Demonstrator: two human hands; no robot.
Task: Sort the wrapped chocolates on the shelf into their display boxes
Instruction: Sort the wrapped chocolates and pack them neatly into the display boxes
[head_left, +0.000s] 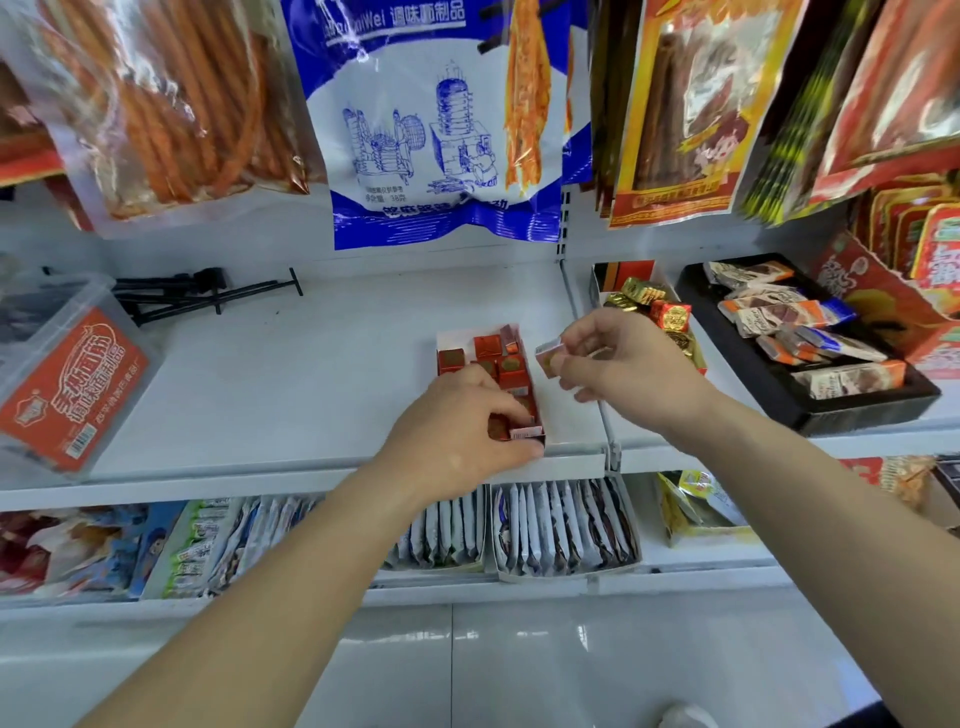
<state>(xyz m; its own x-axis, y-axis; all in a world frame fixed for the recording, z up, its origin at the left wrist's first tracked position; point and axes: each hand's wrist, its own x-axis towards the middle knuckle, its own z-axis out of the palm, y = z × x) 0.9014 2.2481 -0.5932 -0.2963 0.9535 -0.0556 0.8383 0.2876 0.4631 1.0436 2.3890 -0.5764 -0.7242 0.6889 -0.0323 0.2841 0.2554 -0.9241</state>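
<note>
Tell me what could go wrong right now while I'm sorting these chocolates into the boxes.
1. The red box sits at the front edge of the shelf; your left hand, gripping its front end, might tug it off.
2. Your right hand pinches a wrapped chocolate by fingertips only; it may slip.
3. A red piece lies among gold ones in the second box, so mix-ups seem likely.

Red display box (539, 415) at the shelf's front edge, packed with red foil squares (511, 366); gold chocolates (641, 291) fill the neighbouring box (623, 275); right hand (623, 364) pinches a loose chocolate (549, 358).
</note>
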